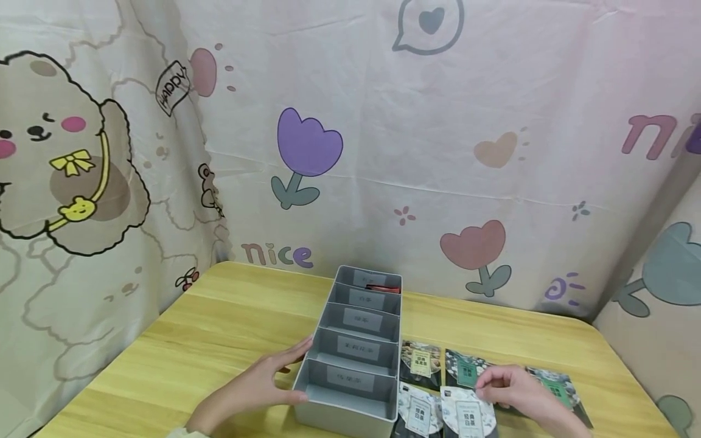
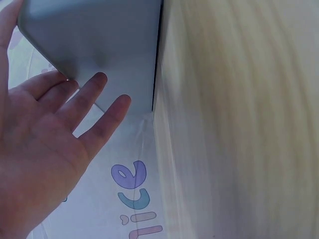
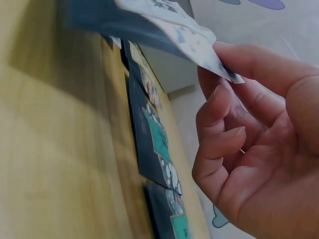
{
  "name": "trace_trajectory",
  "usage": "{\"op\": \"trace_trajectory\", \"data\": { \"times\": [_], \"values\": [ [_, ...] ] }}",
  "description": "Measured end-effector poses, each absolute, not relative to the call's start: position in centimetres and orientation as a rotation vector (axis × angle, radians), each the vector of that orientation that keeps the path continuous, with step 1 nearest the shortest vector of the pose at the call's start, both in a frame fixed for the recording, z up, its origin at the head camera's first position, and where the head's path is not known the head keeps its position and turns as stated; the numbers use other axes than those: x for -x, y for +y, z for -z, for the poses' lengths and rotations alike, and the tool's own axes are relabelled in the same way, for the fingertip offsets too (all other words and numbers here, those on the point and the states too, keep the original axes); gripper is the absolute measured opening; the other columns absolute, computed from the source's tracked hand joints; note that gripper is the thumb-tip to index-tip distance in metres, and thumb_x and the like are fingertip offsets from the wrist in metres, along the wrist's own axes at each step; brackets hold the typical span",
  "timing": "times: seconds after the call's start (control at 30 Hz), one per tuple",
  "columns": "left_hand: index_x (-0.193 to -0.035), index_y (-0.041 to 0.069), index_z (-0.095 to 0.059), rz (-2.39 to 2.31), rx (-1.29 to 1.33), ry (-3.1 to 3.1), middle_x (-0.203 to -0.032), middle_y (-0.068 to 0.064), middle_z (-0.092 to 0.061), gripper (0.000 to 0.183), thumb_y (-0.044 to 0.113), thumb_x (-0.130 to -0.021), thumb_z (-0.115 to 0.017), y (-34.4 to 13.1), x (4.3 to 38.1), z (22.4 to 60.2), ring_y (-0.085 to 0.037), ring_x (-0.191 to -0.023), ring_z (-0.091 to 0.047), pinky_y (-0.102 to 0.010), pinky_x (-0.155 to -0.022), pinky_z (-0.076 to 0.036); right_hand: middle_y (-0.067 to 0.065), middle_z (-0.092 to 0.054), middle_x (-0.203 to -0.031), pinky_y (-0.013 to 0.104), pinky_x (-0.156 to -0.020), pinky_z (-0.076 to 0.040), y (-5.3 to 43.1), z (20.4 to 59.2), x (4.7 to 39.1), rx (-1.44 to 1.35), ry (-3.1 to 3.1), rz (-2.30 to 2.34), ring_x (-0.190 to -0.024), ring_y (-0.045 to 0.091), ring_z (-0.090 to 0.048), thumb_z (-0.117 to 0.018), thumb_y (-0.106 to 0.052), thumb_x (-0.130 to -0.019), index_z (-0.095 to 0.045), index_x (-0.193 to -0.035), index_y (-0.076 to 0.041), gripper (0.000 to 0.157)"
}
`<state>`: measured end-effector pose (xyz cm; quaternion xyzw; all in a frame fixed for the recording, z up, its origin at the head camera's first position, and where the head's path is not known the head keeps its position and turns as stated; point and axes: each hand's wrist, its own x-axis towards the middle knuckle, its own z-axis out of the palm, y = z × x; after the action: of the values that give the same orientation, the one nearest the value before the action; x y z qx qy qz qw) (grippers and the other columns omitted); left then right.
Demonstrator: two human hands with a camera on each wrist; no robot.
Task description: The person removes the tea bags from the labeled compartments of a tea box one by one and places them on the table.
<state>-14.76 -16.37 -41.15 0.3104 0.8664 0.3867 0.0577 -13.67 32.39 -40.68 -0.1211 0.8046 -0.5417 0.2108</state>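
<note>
A grey divided box [image 1: 347, 418] with labelled compartments stands on the table. My left hand [image 1: 257, 380] rests against its left side, thumb by the front corner; the left wrist view shows the fingers extended along the box wall [image 2: 109, 45]. My right hand [image 1: 517, 389] pinches the top corner of a white-and-black tea packet [image 1: 468, 413] between thumb and fingers. In the right wrist view this packet [image 3: 192, 42] is tilted and raised off the table. A similar white tea packet [image 1: 418, 413] lies between it and the box.
Right of the box lie a yellow-labelled packet [image 1: 421, 365], a green-labelled packet [image 1: 465, 368] and another green-labelled packet [image 1: 564, 389]. A thin red packet [image 1: 383, 288] stands in the rearmost compartment. A printed curtain [image 1: 372, 152] hangs behind the wooden table [image 1: 235, 310].
</note>
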Motion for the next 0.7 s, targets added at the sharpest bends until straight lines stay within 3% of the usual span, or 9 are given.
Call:
{"op": "trace_trajectory", "data": {
  "times": [0.3,0.57,0.7],
  "values": [
    [-0.151,0.010,-0.032,-1.148,-0.957,2.647,-0.152,-0.015,-0.033,0.085,0.041,-0.084,-0.073,-16.45,14.77,41.24,-0.043,-0.127,-0.044,-0.061,-0.094,-0.042,0.002,-0.065,-0.082,0.023,-0.057,-0.041,33.17,41.34,13.69,0.340,2.220,1.498,-0.067,0.009,-0.051,-0.062,-0.011,-0.093,-0.065,-0.098,0.007,0.019],
    [-0.151,0.010,-0.033,-1.163,-0.978,2.654,-0.151,-0.017,-0.033,0.085,0.039,-0.083,-0.074,-16.47,14.77,41.37,-0.048,-0.127,-0.041,-0.068,-0.093,-0.037,0.002,-0.064,-0.081,0.022,-0.057,-0.041,33.11,41.38,13.52,0.297,2.287,1.446,-0.067,0.011,-0.050,-0.066,-0.011,-0.089,-0.069,-0.092,-0.001,0.011],
    [-0.151,0.009,-0.033,-1.168,-0.985,2.647,-0.151,-0.018,-0.032,0.085,0.039,-0.084,-0.074,-16.44,14.86,41.41,-0.048,-0.127,-0.040,-0.069,-0.093,-0.036,0.003,-0.065,-0.081,0.023,-0.057,-0.042,33.30,41.60,13.53,0.330,2.297,1.429,-0.067,0.010,-0.049,-0.068,-0.012,-0.089,-0.069,-0.093,0.002,0.014]
  ]
}}
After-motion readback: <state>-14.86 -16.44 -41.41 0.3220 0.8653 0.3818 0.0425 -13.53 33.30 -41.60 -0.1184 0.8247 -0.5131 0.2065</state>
